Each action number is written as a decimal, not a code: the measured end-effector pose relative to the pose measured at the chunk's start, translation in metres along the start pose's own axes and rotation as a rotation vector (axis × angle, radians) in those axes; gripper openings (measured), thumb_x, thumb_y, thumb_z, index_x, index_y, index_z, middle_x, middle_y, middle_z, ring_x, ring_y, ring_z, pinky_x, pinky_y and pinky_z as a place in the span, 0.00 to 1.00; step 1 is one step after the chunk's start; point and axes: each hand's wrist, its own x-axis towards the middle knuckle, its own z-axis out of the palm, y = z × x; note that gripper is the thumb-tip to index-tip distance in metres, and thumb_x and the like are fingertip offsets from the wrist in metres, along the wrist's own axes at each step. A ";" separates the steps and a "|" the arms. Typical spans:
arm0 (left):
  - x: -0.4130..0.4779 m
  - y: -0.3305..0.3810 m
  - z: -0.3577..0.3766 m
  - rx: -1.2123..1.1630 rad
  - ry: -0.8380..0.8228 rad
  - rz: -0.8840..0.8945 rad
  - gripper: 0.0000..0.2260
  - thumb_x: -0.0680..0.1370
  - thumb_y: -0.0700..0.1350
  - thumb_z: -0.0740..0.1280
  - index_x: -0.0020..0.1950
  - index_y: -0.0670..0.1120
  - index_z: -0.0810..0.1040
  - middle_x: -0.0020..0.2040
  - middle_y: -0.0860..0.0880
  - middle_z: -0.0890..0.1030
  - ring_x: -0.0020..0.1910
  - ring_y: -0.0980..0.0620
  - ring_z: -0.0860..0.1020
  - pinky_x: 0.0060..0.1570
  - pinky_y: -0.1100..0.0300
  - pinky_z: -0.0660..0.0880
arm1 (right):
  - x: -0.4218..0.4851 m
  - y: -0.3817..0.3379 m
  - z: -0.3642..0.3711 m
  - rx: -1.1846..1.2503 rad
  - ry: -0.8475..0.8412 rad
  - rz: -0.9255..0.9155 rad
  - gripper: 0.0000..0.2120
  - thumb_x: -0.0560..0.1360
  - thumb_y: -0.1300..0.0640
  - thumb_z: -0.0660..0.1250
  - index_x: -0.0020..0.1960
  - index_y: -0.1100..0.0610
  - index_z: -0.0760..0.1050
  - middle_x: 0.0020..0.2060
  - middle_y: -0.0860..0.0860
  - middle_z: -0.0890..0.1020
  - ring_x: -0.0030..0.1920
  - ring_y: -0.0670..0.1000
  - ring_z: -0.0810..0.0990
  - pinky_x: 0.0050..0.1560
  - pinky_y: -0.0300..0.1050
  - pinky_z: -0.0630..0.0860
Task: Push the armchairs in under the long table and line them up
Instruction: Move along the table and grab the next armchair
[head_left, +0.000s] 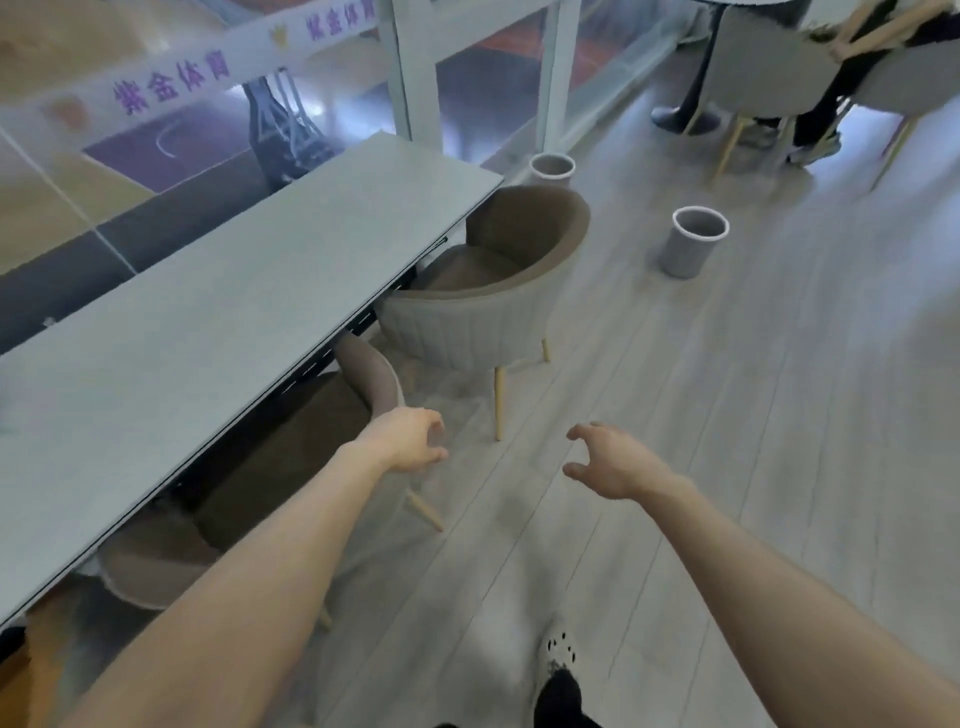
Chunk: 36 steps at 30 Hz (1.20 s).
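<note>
A long grey table (218, 312) runs from lower left to upper middle beside a glass wall. A near brown armchair (291, 447) sits mostly under the table, its curved back showing at the table edge. A far beige armchair (467, 317) stands turned at an angle at the table's far end, sticking out onto the floor. My left hand (410, 441) hovers just past the near armchair's back, fingers loosely curled, holding nothing. My right hand (608, 460) hangs over bare floor with fingers spread and curled, empty.
Two grey round bins stand on the floor: one bin (688, 244) right of the far armchair, another bin (551, 169) by the table's far end. Seated people and chairs (779, 78) are at the upper right. My foot (561, 660) is at the bottom.
</note>
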 end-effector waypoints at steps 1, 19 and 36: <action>0.020 0.008 -0.008 -0.001 -0.008 -0.020 0.21 0.80 0.60 0.72 0.70 0.53 0.78 0.65 0.50 0.82 0.63 0.46 0.80 0.63 0.47 0.78 | 0.024 0.010 -0.018 -0.017 -0.015 -0.017 0.30 0.82 0.43 0.68 0.80 0.54 0.68 0.76 0.54 0.74 0.73 0.59 0.75 0.70 0.53 0.74; 0.364 0.082 -0.093 -0.206 0.122 -0.298 0.38 0.72 0.65 0.77 0.78 0.55 0.69 0.70 0.49 0.75 0.71 0.44 0.74 0.68 0.44 0.75 | 0.418 0.119 -0.253 -0.274 -0.030 -0.366 0.33 0.78 0.57 0.75 0.81 0.57 0.68 0.79 0.56 0.70 0.79 0.59 0.68 0.77 0.55 0.70; 0.516 0.161 -0.051 -0.140 0.184 -0.700 0.37 0.64 0.63 0.79 0.71 0.59 0.75 0.60 0.53 0.83 0.62 0.47 0.80 0.72 0.48 0.65 | 0.672 0.167 -0.280 -0.737 -0.098 -0.975 0.44 0.67 0.33 0.78 0.78 0.50 0.71 0.71 0.51 0.77 0.79 0.58 0.66 0.84 0.62 0.47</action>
